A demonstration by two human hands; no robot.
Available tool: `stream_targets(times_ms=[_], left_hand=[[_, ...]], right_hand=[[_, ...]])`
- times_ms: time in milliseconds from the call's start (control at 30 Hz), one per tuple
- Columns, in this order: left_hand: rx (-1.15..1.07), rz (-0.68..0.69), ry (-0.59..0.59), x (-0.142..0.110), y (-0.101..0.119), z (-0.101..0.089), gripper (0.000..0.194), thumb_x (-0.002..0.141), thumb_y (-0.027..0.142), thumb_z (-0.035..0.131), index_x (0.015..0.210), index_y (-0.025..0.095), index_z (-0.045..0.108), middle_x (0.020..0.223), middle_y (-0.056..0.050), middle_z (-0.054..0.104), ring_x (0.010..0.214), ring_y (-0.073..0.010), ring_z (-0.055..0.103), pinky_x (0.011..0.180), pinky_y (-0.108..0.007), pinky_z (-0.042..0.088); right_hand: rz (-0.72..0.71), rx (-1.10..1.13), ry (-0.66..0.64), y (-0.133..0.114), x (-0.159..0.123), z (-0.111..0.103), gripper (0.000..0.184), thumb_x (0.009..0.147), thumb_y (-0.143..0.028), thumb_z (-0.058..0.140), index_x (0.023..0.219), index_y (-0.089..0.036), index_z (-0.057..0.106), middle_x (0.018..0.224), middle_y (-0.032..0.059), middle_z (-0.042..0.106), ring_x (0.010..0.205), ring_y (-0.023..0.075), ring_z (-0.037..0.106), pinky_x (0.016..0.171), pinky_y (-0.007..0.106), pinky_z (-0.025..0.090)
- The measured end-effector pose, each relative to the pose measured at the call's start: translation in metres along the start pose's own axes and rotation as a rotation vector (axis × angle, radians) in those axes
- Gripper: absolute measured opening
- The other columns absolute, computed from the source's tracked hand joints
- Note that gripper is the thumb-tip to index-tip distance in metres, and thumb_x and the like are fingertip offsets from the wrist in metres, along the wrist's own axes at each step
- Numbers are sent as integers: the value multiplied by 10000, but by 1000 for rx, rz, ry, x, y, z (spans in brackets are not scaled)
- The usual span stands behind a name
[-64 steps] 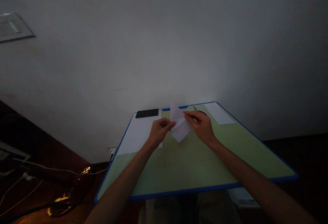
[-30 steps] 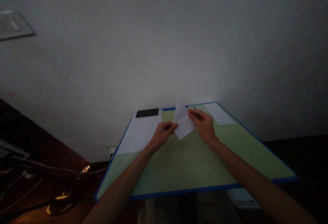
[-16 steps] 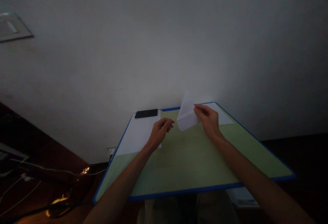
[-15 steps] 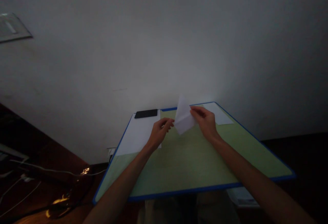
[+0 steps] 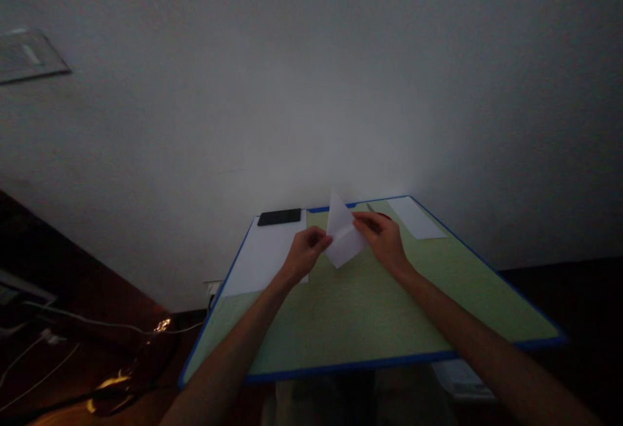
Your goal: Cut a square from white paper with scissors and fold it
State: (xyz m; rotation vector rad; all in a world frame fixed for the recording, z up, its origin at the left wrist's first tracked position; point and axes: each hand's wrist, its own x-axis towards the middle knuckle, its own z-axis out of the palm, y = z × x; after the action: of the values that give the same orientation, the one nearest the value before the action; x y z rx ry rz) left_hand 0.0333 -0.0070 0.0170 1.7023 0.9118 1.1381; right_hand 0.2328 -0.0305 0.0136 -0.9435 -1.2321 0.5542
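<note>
A folded white sheet of paper (image 5: 341, 234), with a pointed top corner, is held up over the green tabletop (image 5: 360, 322). My left hand (image 5: 306, 249) is closed, its thumb and fingers pinching the paper's left edge. On the right edge, my right hand (image 5: 382, 236) grips the paper between thumb and fingertips. Behind the right hand lies what looks like a pair of scissors (image 5: 370, 208); only a pointed tip and a bit of red show past the fingers.
A black phone (image 5: 279, 217) rests on white paper (image 5: 265, 257) at the table's back left. Another white sheet (image 5: 417, 218) lies at the back right. The wall (image 5: 311, 88) stands directly behind the table. Cables (image 5: 97, 323) run low on the left.
My left fingers have closed on the paper's left edge. The paper and my right hand have moved slightly left and lower, uncovering the pointed tip behind.
</note>
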Motion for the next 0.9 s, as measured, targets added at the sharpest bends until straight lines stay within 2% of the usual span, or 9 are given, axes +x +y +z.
stream_targets(times_ms=[200, 367, 500, 633, 900], left_hand=[[109, 11, 36, -5, 11, 3, 337, 831, 474, 638, 715, 160, 597, 597, 29, 524, 566, -115, 474, 545, -235, 352], [195, 67, 222, -6, 11, 5, 425, 923, 542, 476, 685, 192, 502, 570, 43, 454, 518, -115, 424, 495, -240, 302], [378, 130, 345, -6, 7, 4, 439, 959, 496, 431, 641, 194, 445, 567, 38, 434, 546, -119, 411, 518, -254, 266], [456, 135, 362, -7, 3, 4, 408, 981, 467, 395, 672, 203, 426, 557, 41, 448, 521, -119, 417, 520, -263, 243], [500, 147, 315, -7, 2, 3, 387, 994, 455, 360, 702, 211, 430, 566, 43, 450, 508, -119, 414, 531, -274, 234]], right_hand=[[5, 4, -38, -3, -5, 4, 212, 796, -317, 702, 955, -189, 759, 932, 65, 768, 833, 210, 708, 783, 350, 570], [19, -11, -142, -4, -14, 11, 201, 803, -307, 706, 955, -189, 766, 953, 78, 770, 848, 218, 713, 809, 364, 570], [-11, 10, -230, -3, -21, 16, 199, 810, -284, 704, 980, -196, 759, 949, 71, 768, 833, 205, 712, 793, 342, 573], [-85, -22, -264, -3, -25, 17, 192, 824, -267, 690, 994, -200, 750, 915, 61, 761, 786, 185, 700, 749, 315, 569], [-167, -79, -292, -11, -25, 15, 238, 818, -201, 672, 1048, -203, 734, 849, 39, 734, 726, 154, 665, 707, 283, 542]])
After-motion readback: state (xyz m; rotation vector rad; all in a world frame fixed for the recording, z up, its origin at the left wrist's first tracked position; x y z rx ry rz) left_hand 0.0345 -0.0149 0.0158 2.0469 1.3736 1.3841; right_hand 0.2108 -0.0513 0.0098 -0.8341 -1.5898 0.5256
